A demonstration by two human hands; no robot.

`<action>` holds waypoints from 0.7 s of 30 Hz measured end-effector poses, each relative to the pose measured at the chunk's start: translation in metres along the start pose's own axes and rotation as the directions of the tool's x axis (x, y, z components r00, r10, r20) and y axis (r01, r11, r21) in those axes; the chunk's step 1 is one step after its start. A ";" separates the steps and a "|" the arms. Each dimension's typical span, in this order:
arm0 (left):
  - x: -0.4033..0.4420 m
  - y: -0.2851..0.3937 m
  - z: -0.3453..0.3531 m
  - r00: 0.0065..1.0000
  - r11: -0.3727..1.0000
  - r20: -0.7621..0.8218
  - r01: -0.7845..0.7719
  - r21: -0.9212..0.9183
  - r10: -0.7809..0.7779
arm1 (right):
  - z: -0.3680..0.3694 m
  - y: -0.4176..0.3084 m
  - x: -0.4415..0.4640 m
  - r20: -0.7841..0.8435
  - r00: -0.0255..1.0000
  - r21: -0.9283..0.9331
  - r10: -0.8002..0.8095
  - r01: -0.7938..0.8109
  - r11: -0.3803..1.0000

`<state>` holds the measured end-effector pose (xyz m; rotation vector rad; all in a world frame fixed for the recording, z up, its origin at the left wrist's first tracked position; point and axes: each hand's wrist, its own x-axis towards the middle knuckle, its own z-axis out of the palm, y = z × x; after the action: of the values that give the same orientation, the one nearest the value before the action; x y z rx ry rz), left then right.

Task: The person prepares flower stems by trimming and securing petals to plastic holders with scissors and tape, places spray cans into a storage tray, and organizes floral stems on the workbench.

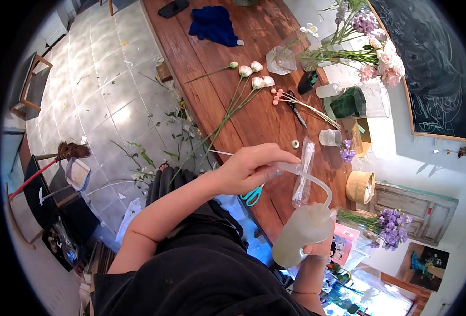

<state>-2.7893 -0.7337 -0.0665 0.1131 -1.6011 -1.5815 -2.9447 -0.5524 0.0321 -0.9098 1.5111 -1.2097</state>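
My right hand grips a translucent squeeze bottle of pale liquid, tilted over the table's near edge. From its neck a bent plastic spout tube curves up to my left hand, whose fingers are closed on the tube's end. A thin white stick pokes out past that hand; I cannot tell whether it joins the tube. Beside the tube lies a clear plastic packet. Teal-handled scissors sit just below my left hand. Most of the right hand's fingers are behind the bottle.
On the wooden table lie long-stemmed pale roses, black scissors, a tape roll and a blue cloth. Vases with purple flowers and pink blooms stand along the wall. Cut stems litter the tiled floor.
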 end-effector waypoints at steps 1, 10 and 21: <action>0.000 0.000 0.001 1.000 1.000 0.002 0.007 -0.017 -0.007 | -0.001 0.002 0.000 0.005 1.000 0.003 -0.001 0.001 1.000; -0.005 0.006 0.006 0.995 0.997 -0.061 -0.078 0.003 0.078 | 0.009 0.044 -0.010 -0.037 0.993 0.410 -0.115 0.120 0.904; -0.051 0.023 -0.027 0.916 0.970 -0.360 0.224 0.098 -0.175 | -0.112 0.174 0.025 -0.324 0.799 -0.556 -0.507 0.272 0.785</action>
<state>-2.7299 -0.7193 -0.0769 0.6185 -1.4472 -1.4992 -3.0573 -0.5075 -0.1375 -1.4119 2.1461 -1.4508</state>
